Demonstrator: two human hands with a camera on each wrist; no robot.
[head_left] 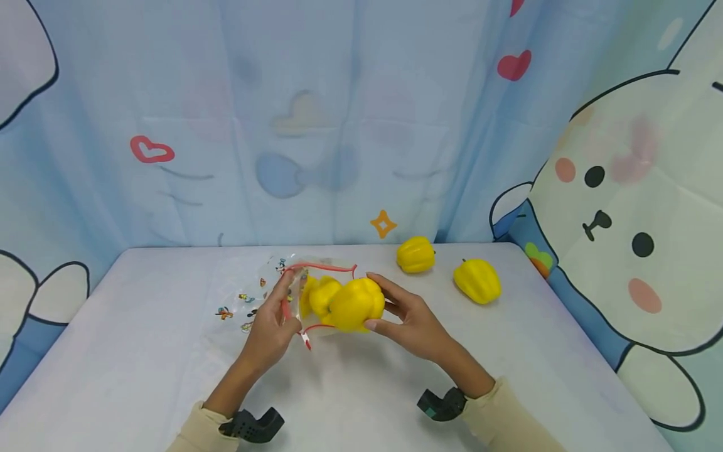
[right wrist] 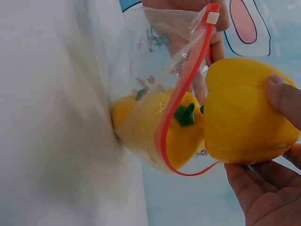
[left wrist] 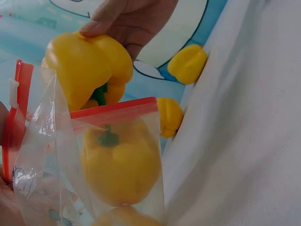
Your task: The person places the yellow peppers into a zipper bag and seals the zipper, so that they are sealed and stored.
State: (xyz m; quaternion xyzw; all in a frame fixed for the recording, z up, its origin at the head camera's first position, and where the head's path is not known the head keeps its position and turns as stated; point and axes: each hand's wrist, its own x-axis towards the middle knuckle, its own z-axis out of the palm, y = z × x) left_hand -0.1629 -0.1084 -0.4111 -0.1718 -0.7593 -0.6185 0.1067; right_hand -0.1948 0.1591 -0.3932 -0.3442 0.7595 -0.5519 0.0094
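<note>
My left hand [head_left: 270, 323] grips the red-edged rim of a clear zip bag [left wrist: 44, 136] printed with small colored figures. The bag's mouth gapes toward the right, its white slider [right wrist: 212, 18] at one end. Inside the bag lie yellow bell peppers [left wrist: 122, 165] with green stems, at least two in the left wrist view. With thumb and fingers my right hand [head_left: 412, 319] holds another yellow bell pepper [head_left: 357, 306], stem end facing the bag, right at the red rim. Whether its stem has passed the rim, I cannot tell.
Two more yellow bell peppers, one at the back [head_left: 415, 254] and one further right [head_left: 477, 281], lie on the white table [head_left: 361, 402]. A blue cartoon-printed curtain [head_left: 294, 75] hangs behind and beside the table. Each wrist wears a black device [head_left: 253, 427].
</note>
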